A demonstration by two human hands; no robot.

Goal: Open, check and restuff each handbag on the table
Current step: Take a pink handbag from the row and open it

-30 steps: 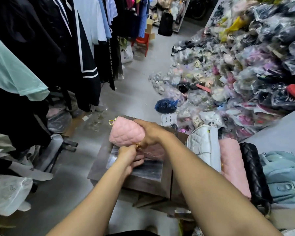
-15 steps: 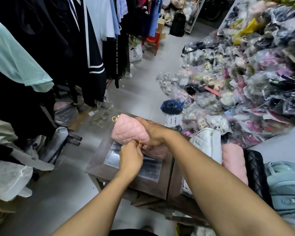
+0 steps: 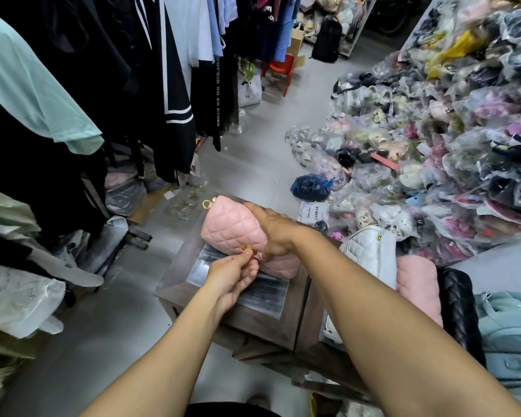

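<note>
A pink quilted handbag [image 3: 233,228] lies on a small brown wooden table [image 3: 253,314], with a gold ring at its far corner. My right hand [image 3: 271,228] grips the bag from above and holds it down. My left hand [image 3: 233,273] pinches the gold clasp [image 3: 249,249] on the bag's front flap. To the right lie a white quilted bag [image 3: 370,254], another pink bag [image 3: 418,284], a black quilted bag [image 3: 460,308] and a light blue bag [image 3: 509,326].
Dark clothes [image 3: 127,70] hang on a rack along the left. A large heap of goods in plastic bags [image 3: 433,130] fills the right. A strip of grey floor [image 3: 268,139] runs between them, with a red chair [image 3: 278,69] at the far end.
My left hand has shifted slightly on the gold clasp and my view has tilted; the bag stays under my right hand.
</note>
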